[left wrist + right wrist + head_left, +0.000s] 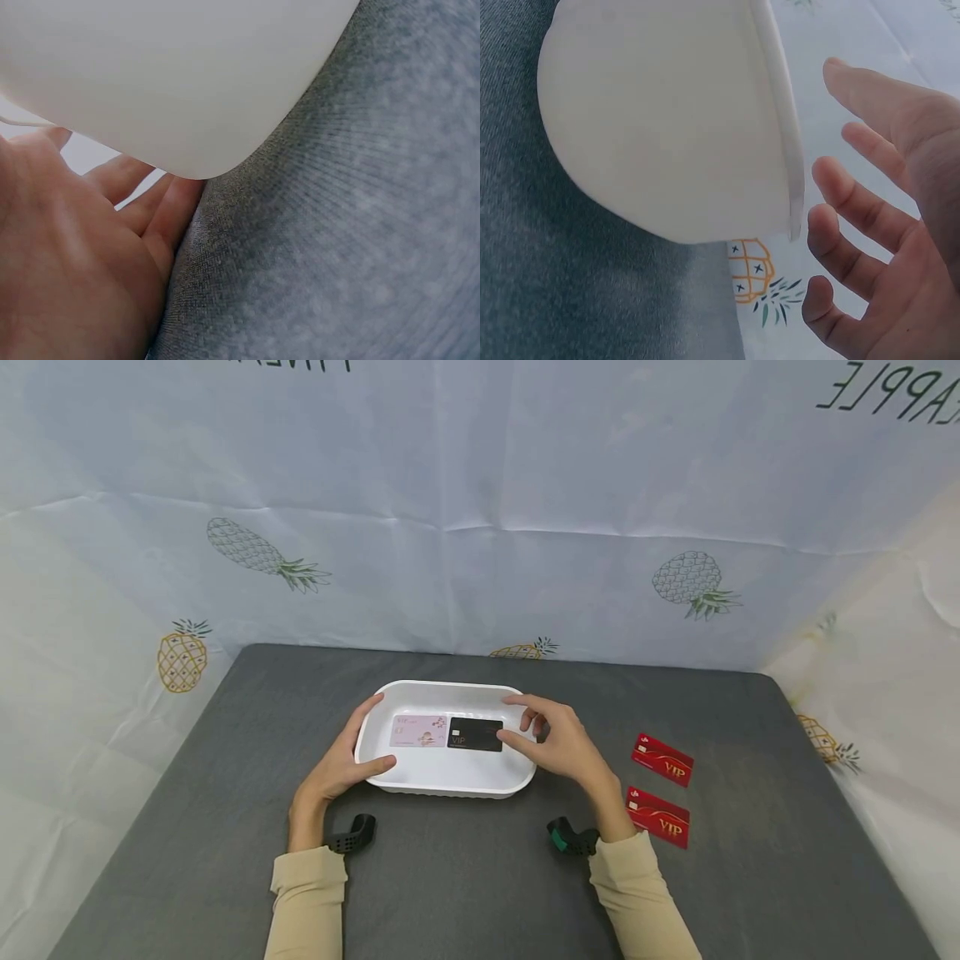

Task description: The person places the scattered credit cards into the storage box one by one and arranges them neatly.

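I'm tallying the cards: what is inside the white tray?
Inside the white tray, a pink card and a black card lie side by side. The right hand and left hand hide parts of it; anything beneath them or the cards can't be seen.

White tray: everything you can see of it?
The white tray is a shallow, open, round-cornered rectangle with a raised rim, glossy and plastic-looking. It sits upright on the dark gray tabletop, long sides running left to right. A pale pink card and black VIP card lie side by side inside. The left hand grips its left end; the right hand hovers over its right.
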Demonstrator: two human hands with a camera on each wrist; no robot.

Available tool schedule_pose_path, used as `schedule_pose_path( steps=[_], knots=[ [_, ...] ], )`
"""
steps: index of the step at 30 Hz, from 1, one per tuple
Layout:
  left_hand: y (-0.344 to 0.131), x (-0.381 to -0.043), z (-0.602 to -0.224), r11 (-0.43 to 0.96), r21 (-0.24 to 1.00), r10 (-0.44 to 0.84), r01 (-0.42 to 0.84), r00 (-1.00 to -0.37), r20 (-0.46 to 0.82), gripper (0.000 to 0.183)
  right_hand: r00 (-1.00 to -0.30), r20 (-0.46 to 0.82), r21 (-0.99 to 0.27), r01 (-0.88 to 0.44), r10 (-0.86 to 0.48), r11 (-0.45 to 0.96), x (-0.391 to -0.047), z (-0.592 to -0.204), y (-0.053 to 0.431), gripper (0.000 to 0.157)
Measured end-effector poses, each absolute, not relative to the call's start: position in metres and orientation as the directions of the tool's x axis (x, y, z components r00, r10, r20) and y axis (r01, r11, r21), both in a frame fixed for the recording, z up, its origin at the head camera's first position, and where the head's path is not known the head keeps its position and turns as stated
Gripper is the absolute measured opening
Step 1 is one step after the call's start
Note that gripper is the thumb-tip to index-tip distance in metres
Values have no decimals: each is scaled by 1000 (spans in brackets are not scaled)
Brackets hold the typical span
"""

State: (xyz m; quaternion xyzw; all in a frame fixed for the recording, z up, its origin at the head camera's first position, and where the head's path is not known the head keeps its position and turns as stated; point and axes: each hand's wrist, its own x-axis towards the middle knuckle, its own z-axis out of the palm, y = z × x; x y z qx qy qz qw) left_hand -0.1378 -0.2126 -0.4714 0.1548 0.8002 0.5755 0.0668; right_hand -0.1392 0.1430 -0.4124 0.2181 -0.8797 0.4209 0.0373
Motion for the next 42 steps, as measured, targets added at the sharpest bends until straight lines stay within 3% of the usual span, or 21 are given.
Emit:
schedule_pose_path(
  steps=[13,33,42],
  knots=[
    [-214,-138,-471,290,942,328,169,-942,68,102,-902,281,-743,-420,-328,521,-130,-422,162,44],
    [-213,-138,-473,297,940,325,170,-943,68,103,-926,181,-765,-345,-333,543,-112,-433,205,52],
    [-213,-137,-472,309,935,322,173,-944,68,102,-956,197,-769,-288,-218,570,-106,-431,238,50]
  ],
)
